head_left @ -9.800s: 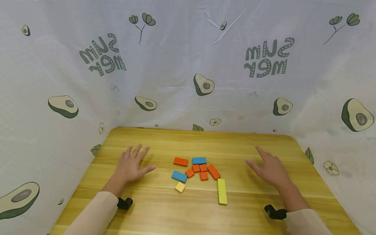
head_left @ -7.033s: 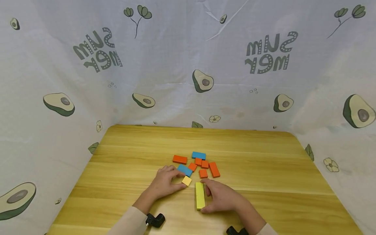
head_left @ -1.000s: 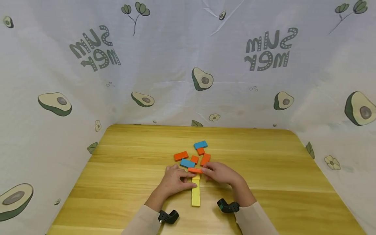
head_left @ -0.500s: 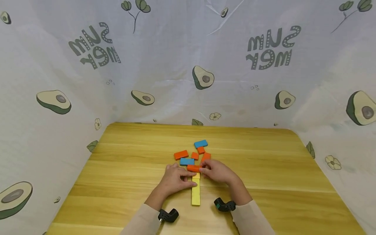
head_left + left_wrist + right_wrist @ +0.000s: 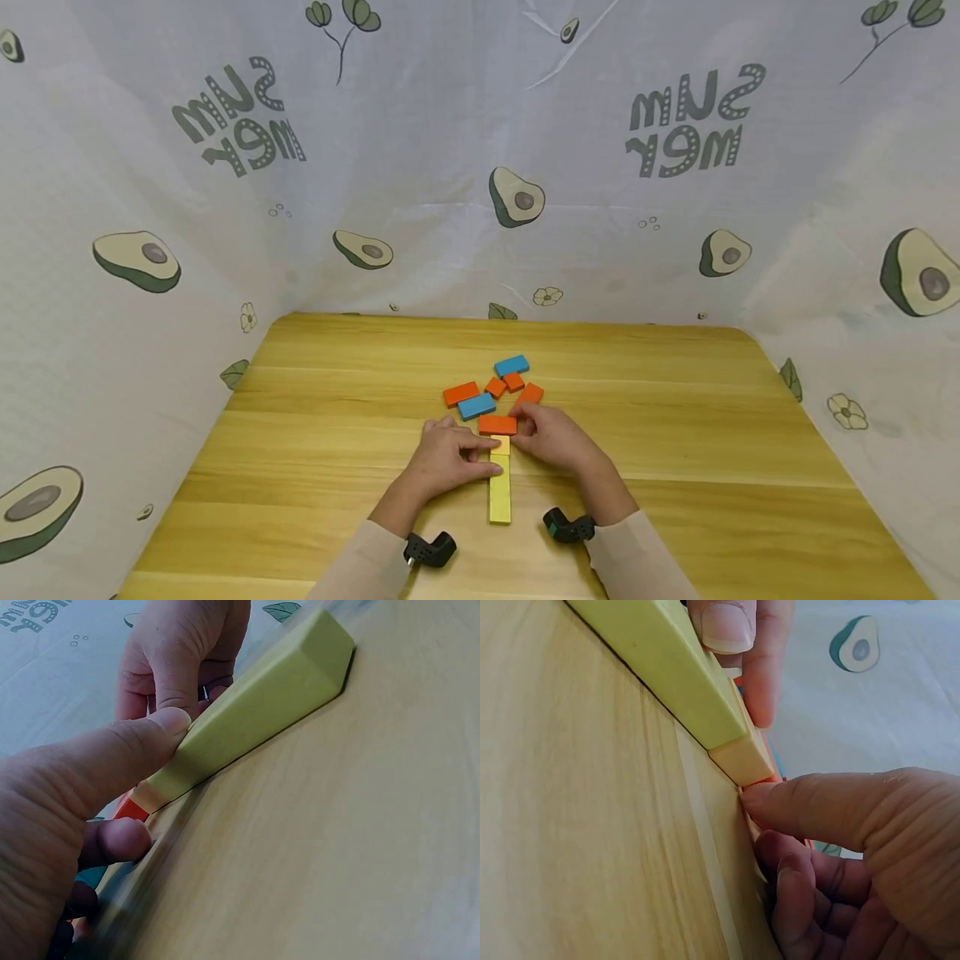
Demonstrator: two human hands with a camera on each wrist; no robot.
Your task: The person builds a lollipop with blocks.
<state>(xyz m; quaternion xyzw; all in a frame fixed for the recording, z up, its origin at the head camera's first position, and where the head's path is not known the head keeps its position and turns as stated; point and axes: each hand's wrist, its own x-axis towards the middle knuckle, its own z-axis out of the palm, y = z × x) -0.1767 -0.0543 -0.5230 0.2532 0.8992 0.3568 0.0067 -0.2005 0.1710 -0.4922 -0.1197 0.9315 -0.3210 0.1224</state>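
A long yellow block (image 5: 500, 500) lies on the table with a small yellow-orange block (image 5: 504, 448) against its far end. Across that end sits an orange block (image 5: 495, 425), flat and crosswise, so the three form a T. My left hand (image 5: 438, 462) rests its thumb on the long yellow block and its index finger on the small one; its other fingers are bent. With thumb and index finger, my right hand (image 5: 558, 437) pinches the right end of the orange block. In the right wrist view, the right thumb (image 5: 802, 802) touches its near side.
Beyond the hands lie two blue blocks (image 5: 477, 407), two longer orange blocks (image 5: 461, 394) and two small orange blocks (image 5: 513, 382). One longer orange block is partly covered by the right hand. A printed curtain (image 5: 420, 167) stands behind the wooden table (image 5: 315, 392).
The orange block has gone from showing a narrow face to lying flat at the small block's end. A blue block and a small orange one have shifted farther away. The left hand stays put.
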